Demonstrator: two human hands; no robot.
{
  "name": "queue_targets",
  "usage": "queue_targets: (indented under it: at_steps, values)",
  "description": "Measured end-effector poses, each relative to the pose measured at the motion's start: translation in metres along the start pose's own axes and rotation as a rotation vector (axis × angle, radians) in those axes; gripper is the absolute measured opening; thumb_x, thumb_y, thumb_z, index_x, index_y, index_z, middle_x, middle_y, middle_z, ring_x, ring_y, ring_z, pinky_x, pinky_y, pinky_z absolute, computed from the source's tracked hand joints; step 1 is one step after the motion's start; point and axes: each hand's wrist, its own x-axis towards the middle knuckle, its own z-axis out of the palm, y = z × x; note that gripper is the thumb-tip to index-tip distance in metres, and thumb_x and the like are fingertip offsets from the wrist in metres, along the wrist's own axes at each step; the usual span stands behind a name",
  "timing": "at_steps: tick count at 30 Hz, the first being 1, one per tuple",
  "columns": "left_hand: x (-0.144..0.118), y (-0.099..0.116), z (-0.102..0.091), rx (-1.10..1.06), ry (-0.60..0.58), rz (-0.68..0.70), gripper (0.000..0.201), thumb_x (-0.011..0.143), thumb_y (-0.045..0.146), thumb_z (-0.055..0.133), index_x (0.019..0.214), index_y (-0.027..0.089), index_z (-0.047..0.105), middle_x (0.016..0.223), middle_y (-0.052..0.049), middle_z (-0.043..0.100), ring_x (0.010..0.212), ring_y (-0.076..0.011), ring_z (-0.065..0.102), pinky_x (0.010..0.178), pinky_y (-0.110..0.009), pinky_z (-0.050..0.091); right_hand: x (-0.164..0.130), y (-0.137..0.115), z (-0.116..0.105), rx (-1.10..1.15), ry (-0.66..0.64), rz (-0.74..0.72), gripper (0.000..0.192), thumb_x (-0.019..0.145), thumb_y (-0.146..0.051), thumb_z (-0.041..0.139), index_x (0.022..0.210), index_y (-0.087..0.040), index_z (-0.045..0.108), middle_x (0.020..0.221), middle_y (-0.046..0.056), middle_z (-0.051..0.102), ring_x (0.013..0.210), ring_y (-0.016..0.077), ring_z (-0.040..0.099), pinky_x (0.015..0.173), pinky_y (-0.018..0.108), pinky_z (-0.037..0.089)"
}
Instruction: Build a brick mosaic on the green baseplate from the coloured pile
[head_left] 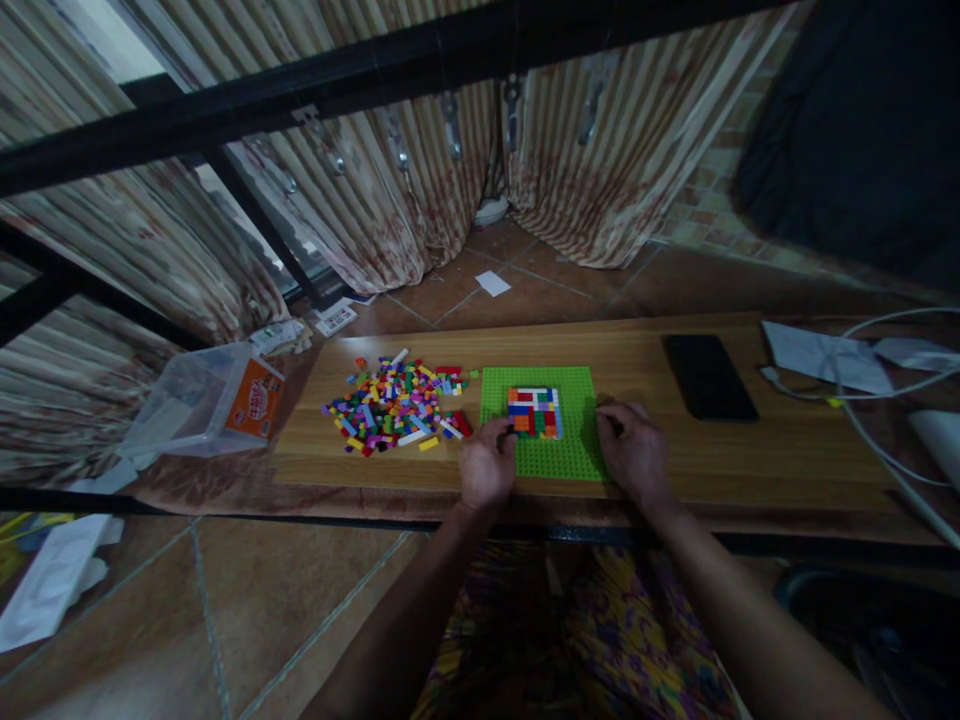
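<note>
A green studded baseplate [551, 462] lies on the wooden board, with a flat, roughly square patch of coloured toy bricks [534, 412] built on it. My left hand [487, 462] reaches over the plate's left side. Its thumb and fingertips are pinched together at the patch's lower left corner; something small and dark shows there, too small to name. My right hand [634, 452] is at the plate's right edge, fingers curled in and fingertips touching that edge. To the left is a spread pile of loose toy bricks [390, 405] in many colours.
A black phone-like slab [709, 377] lies on the wooden board [637, 350] at right, near white cables [855, 400] and papers. A clear plastic box [191, 400] with an orange label rests at the left end. Striped curtains and a dark metal rail [360, 70] are behind.
</note>
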Motion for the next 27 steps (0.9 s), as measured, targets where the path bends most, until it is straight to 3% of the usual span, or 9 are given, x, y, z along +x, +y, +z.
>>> queue_targets:
  at_steps: [7, 11, 17, 23, 27]
  values:
    - [-0.006, -0.004, -0.002, 0.309, -0.054, 0.169, 0.029, 0.096, 0.027, 0.047, 0.116, 0.022, 0.067, 0.104, -0.006, 0.073, 0.095, -0.0216, 0.067, 0.085, -0.034, 0.053, 0.000, -0.001, 0.000, -0.005, 0.006, 0.014, 0.026, 0.090, -0.031, 0.047, 0.085, -0.019, 0.069, 0.088, 0.009, 0.067, 0.082, 0.0222, 0.062, 0.079, 0.036, 0.049]
    - [-0.010, -0.003, -0.004, 0.539, -0.107, 0.258, 0.037, 0.096, 0.021, 0.042, 0.128, 0.018, 0.060, 0.105, -0.010, 0.072, 0.095, -0.0239, 0.066, 0.078, -0.033, 0.053, 0.000, -0.002, 0.000, -0.009, -0.006, 0.016, 0.024, 0.088, -0.030, 0.047, 0.085, -0.019, 0.069, 0.087, 0.009, 0.067, 0.082, 0.0226, 0.062, 0.079, 0.036, 0.049]
    - [-0.018, -0.002, -0.005, 0.706, -0.126, 0.371, 0.046, 0.091, 0.013, 0.043, 0.137, 0.015, 0.051, 0.111, -0.013, 0.069, 0.096, -0.0222, 0.064, 0.078, -0.030, 0.053, -0.001, 0.000, 0.001, -0.020, 0.004, 0.022, 0.024, 0.088, -0.030, 0.048, 0.085, -0.019, 0.069, 0.089, 0.009, 0.067, 0.083, 0.0227, 0.062, 0.079, 0.036, 0.050]
    - [-0.021, 0.003, -0.003, 0.750, -0.180, 0.368, 0.049, 0.091, 0.013, 0.041, 0.139, 0.010, 0.047, 0.116, -0.015, 0.066, 0.100, -0.0233, 0.063, 0.080, -0.031, 0.054, -0.002, 0.002, 0.002, -0.037, 0.020, -0.003, 0.026, 0.089, -0.032, 0.047, 0.086, -0.019, 0.069, 0.090, 0.010, 0.069, 0.083, 0.0224, 0.063, 0.078, 0.035, 0.049]
    - [-0.021, 0.001, -0.006, 0.590, -0.201, 0.339, 0.052, 0.087, 0.011, 0.044, 0.139, 0.012, 0.049, 0.120, -0.016, 0.065, 0.106, -0.0264, 0.062, 0.086, -0.035, 0.053, -0.003, 0.006, 0.002, -0.072, 0.012, -0.020, 0.029, 0.089, -0.036, 0.047, 0.087, -0.018, 0.070, 0.087, 0.009, 0.069, 0.077, 0.0216, 0.062, 0.073, 0.034, 0.048]
